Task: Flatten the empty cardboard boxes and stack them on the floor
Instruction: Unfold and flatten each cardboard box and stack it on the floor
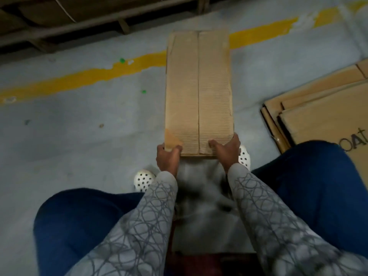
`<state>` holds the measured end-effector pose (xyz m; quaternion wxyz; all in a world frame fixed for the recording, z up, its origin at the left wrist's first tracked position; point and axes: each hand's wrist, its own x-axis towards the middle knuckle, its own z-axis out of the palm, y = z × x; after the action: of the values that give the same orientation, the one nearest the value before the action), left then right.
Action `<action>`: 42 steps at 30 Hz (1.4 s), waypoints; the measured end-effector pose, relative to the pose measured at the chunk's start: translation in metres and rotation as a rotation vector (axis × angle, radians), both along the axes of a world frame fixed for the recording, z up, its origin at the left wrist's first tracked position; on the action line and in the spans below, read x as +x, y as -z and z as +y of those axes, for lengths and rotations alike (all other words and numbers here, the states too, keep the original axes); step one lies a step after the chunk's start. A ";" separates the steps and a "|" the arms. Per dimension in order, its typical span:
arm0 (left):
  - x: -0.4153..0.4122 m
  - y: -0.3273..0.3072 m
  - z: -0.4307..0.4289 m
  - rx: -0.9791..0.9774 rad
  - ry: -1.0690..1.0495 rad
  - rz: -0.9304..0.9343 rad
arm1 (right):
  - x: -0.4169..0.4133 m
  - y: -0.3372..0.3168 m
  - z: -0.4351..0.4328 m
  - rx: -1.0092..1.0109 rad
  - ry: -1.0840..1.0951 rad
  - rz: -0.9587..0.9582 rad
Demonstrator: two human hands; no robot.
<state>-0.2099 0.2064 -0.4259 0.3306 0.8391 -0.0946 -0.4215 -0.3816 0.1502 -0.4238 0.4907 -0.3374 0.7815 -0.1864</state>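
Head view. You hold one long box (199, 92) straight out in front of you, its far end toward 12 o'clock. Its top flaps are closed, and their seam runs lengthwise down the middle. Your left hand (167, 158) grips the near corner at 7 o'clock, thumb on the top face and fingers curled round the side. Your right hand (227, 150) grips the near corner at 5 o'clock the same way, thumb on top. It cannot be told whether the far end rests on the floor (79, 124).

A stack (318, 116) of flattened cardboard lies on the floor at 3 o'clock from the box, apart from it. Your right knee hides part of the print on its top sheet. A worn yellow line (89, 76) crosses the floor from 9 o'clock to 1 o'clock and passes behind the box. A wooden pallet (79, 22) sits at 11 o'clock. Your right shoe (244, 157) shows just beside the right hand, and your left shoe (143, 179) just below the left hand.
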 end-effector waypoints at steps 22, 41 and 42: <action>-0.062 -0.039 0.138 0.447 0.229 0.038 | -0.030 -0.039 0.149 0.218 -0.644 0.445; -0.065 -0.056 0.109 0.445 0.311 -0.041 | -0.028 -0.040 0.143 0.200 -0.751 0.579; -0.064 -0.055 0.111 0.438 0.319 -0.048 | -0.026 -0.040 0.144 0.202 -0.747 0.572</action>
<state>-0.2737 0.3171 -0.3709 0.0683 0.8748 -0.1399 -0.4588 -0.4080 0.2942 -0.3842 0.3197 -0.5835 0.7246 0.1796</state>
